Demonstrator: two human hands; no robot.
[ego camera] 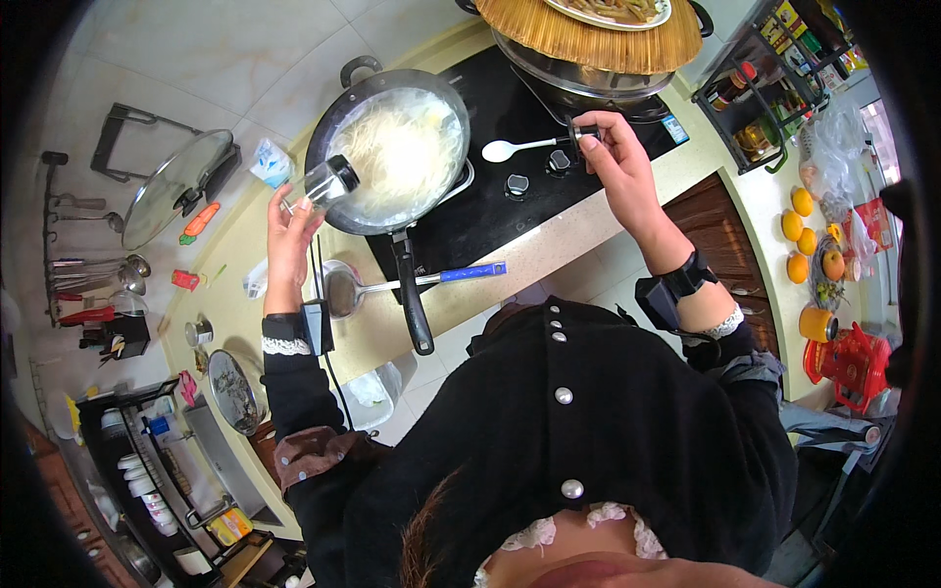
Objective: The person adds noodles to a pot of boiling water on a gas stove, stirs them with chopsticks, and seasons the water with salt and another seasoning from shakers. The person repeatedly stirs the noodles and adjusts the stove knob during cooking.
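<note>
My left hand (289, 239) holds a small glass jar (321, 184) with a black collar, tilted with its mouth towards the pan's left rim. Between the fingers of my right hand (619, 165) is a black jar lid (573, 137), and a white spoon (501, 151) on a thin stem extends left from it over the cooktop. Thin noodles (390, 158) lie in cloudy, whitish liquid inside the wok-like pan (317, 147). The pan's black handle (412, 301) points towards me, past the counter edge. Whatever the jar contains is hard to make out.
A spatula with a blue handle (470, 273) rests across a bowl (344, 263) beside the pan. On the black cooktop (478, 213) stands a second pot (581, 73) under a woven cover (588, 37) bearing a plate of food. A glass lid (173, 184) leans against the left wall.
</note>
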